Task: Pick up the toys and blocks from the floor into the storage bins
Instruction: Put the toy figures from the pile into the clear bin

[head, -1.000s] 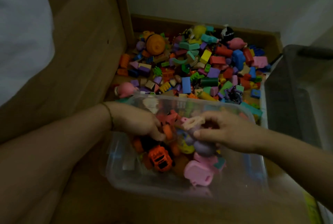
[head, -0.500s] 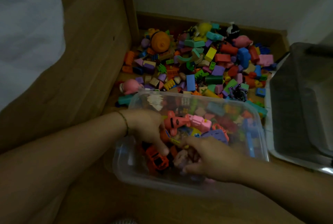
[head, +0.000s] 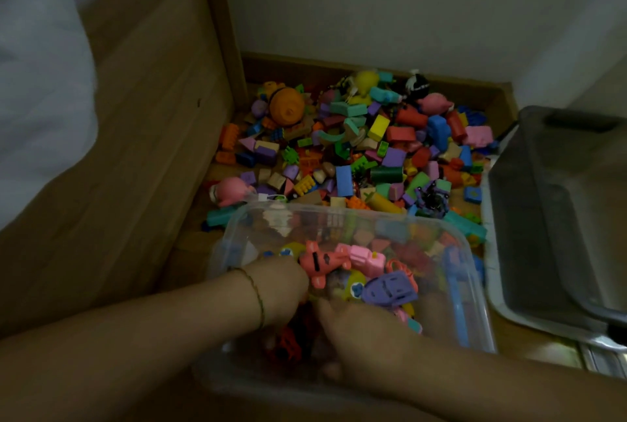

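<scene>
- Left hand (head: 281,281) and right hand (head: 361,330) seem to settle toys (head: 386,289) in the bin (head: 339,210); fingers buried, grip unclear.
- Blocks (head: 378,126) heap on the floor (head: 193,245) beyond the fingers.
- Next, likely: reach past the bin.

A white sheet (head: 37,82) drapes over the tall wooden panel (head: 135,157) on the left. Behind, a pale wall (head: 407,8) meets a wooden skirting board (head: 305,66) along its foot.
</scene>
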